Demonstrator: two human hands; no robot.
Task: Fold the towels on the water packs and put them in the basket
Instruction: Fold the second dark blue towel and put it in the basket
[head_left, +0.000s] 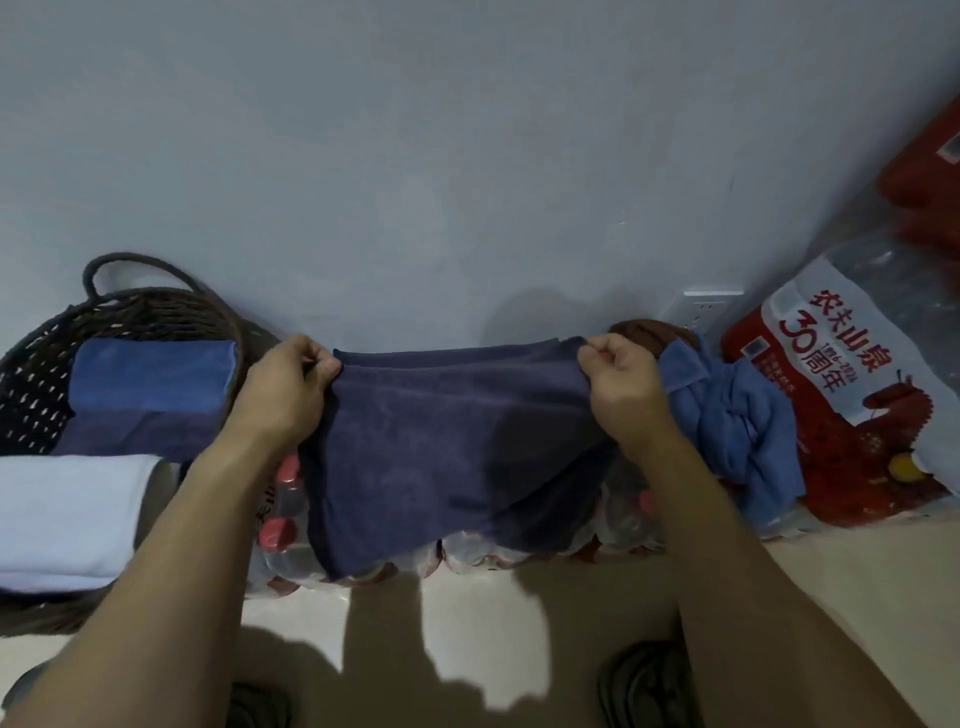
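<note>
Navy towel (457, 441) lies spread on the water packs (291, 540), far corners pinched by left hand (283, 387) and right hand (621, 387) (fingers curled tight); uneven pulling could skew the fold or drag it off the near edge.

Both my forearms reach forward from the bottom of the view, bare, roughly parallel, angled slightly inward. My left hand (288, 387) is curled, thumb and fingers pinching the left top corner of the navy towel (457, 447). My right hand (626, 382) mirrors it at the towel's right top corner, fingers curled, knuckles up. The hands sit level with each other, well apart, at opposite ends of the towel's upper edge.
</note>
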